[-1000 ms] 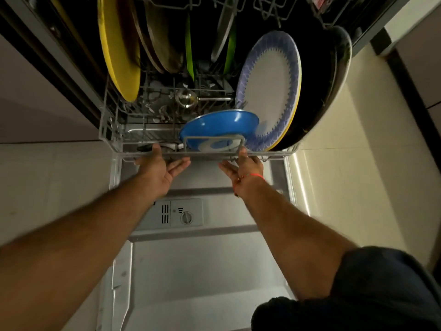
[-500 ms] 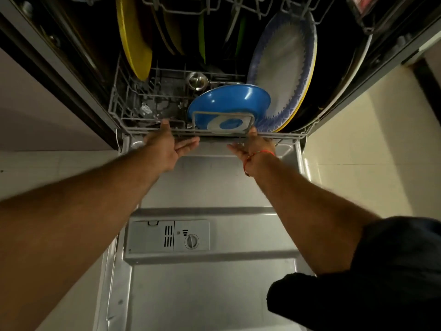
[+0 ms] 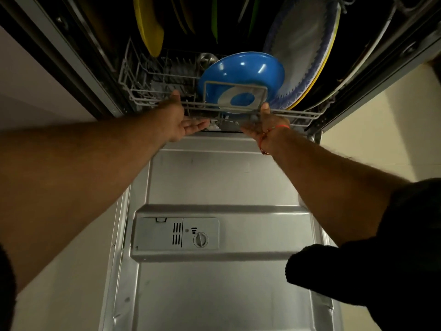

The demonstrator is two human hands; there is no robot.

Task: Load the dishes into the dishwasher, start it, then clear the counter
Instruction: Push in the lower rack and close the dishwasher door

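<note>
Both hands are at the front rail of the lower rack (image 3: 167, 105), which sits almost wholly inside the dishwasher (image 3: 78, 56) above the lowered door (image 3: 214, 177). The left hand (image 3: 183, 120) has its thumb up against the rail and its fingers (image 3: 199, 125) straight and released, gripping nothing. The right hand (image 3: 265, 121) has its thumb touching the rail beside the wire handle (image 3: 235, 85); its fingers are extended and relaxed, also gripping nothing. In my judgement the step in hand is seating the rack fully home. To do it well, pressure should be equal at both hands so the rack runs straight on its rollers, and the push should be slow enough that the upright dishes do not knock together. The front rail should clear the door hinge line before the door is raised. Contents of the rack: 1 blue bowl (image 3: 243, 70) tilted at the front, directly behind the handle; 1 large white plate (image 3: 300, 44) with a blue patterned rim standing just behind and to the right of it; 1 yellow plate (image 3: 149, 27) upright at the left; thin green edges of further dishes between them, count not determinable. A small metal cup (image 3: 208, 59) shows behind the bowl. The detergent compartment (image 3: 176, 235) on the door is closed.
</note>
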